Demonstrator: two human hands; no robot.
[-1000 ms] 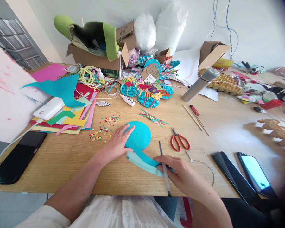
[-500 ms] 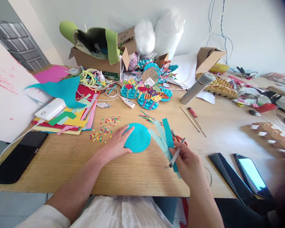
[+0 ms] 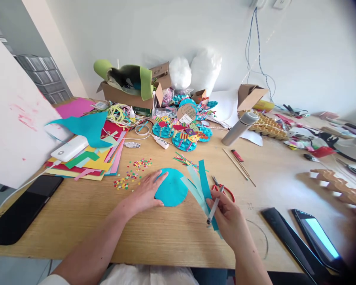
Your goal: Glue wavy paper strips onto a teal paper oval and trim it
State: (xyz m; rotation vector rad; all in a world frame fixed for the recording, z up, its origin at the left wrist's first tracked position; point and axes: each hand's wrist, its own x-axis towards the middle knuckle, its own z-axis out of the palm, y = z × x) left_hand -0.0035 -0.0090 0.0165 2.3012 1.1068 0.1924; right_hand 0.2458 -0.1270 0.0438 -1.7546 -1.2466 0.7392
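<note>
A round blue disc (image 3: 172, 189) lies flat on the wooden table. The spread fingers of my left hand (image 3: 145, 193) rest on its left edge. My right hand (image 3: 228, 211) is closed on a grey pen (image 3: 215, 206) and a dark blue paper strip (image 3: 204, 178). Pale blue strips (image 3: 195, 187) fan out beside it towards the disc, their lower ends partly behind the hand. Red-handled scissors (image 3: 230, 194) lie just beyond my right fingers. Thin coloured strips (image 3: 187, 160) are scattered behind the disc. Small confetti pieces (image 3: 127, 180) lie left of it.
Coloured paper (image 3: 115, 158) and a white power bank (image 3: 69, 148) lie at the left, near a black phone (image 3: 23, 209). Decorated blue pieces (image 3: 184, 141), a glue tube (image 3: 161, 141) and a grey flask (image 3: 239, 128) stand or lie behind. A lit phone (image 3: 317, 237) is at right.
The camera view has tilted up, so everything sits lower in the picture. My right hand has shifted slightly left with the pen and strips, uncovering more of the scissors. My left hand stays on the disc.
</note>
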